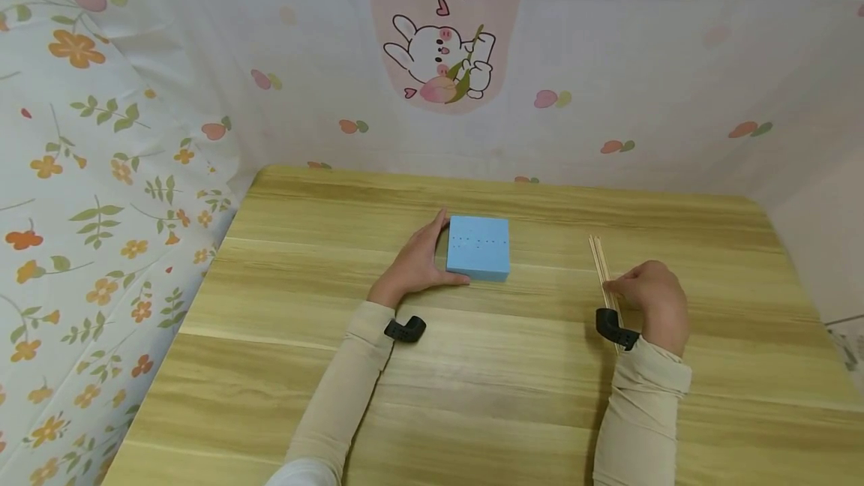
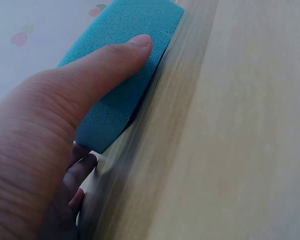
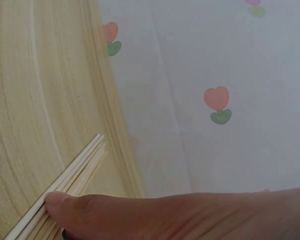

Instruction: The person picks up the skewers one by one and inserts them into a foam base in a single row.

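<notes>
A light-blue foam block (image 1: pixel 478 247) with rows of small dark holes across its top sits on the wooden table. My left hand (image 1: pixel 420 257) holds it from the left, thumb along the near side and the other fingers round the far left. In the left wrist view the thumb (image 2: pixel 107 62) presses flat on the foam block (image 2: pixel 135 22). Off to the right, my right hand (image 1: pixel 651 298) pinches a bundle of several thin wooden sticks (image 1: pixel 598 257) low over the table. The right wrist view shows the thumb (image 3: pixel 100 212) across the sticks (image 3: pixel 80 167), their far ends close together.
The wooden table (image 1: pixel 486 381) has its back edge against a white hanging cloth (image 1: pixel 607 43) printed with a rabbit and tulips. A flowered cloth (image 1: pixel 101 208) hangs along the left side. A black wrist mount (image 1: pixel 407 330) sits on the left wrist, another (image 1: pixel 616 328) on the right.
</notes>
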Tool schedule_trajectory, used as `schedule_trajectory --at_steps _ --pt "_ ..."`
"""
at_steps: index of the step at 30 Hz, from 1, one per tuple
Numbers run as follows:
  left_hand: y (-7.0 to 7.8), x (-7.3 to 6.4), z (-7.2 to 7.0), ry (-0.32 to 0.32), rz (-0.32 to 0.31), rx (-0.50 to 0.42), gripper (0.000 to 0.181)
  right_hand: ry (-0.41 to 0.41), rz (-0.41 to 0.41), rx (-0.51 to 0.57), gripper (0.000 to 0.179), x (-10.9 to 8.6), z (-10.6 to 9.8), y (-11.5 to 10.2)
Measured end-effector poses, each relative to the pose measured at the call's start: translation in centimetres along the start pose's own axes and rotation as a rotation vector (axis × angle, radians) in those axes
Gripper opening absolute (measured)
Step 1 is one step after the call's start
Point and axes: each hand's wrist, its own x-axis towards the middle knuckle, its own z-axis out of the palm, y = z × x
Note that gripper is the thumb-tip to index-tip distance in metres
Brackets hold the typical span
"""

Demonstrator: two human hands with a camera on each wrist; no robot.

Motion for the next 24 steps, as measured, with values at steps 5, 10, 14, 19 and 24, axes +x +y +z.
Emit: schedule_trajectory --at_steps 5,10,14,19,24 --pt "-0.04 0.05 0.1 0.006 0.008 0.007 0.138 -0.001 0.007 0.012 0.035 0.12 0.16 0.06" --pt "-0.01 0.05 0.04 0.008 0.007 0.008 0.138 -0.011 0.01 0.01 0.036 0.35 0.14 0.05" --pt "0.13 0.08 -0.09 0.011 0.009 0.007 0.138 -0.015 0.006 0.005 0.035 0.41 -0.02 -0.09" --pt "0.2 0.04 -0.1 0.012 0.009 0.004 0.138 -0.029 0.012 -0.001 0.035 0.35 -0.19 -0.29" --pt "0.18 -0.06 0.03 0.009 0.007 0.0 0.138 -0.029 0.016 -0.002 0.033 0.29 -0.11 -0.28"
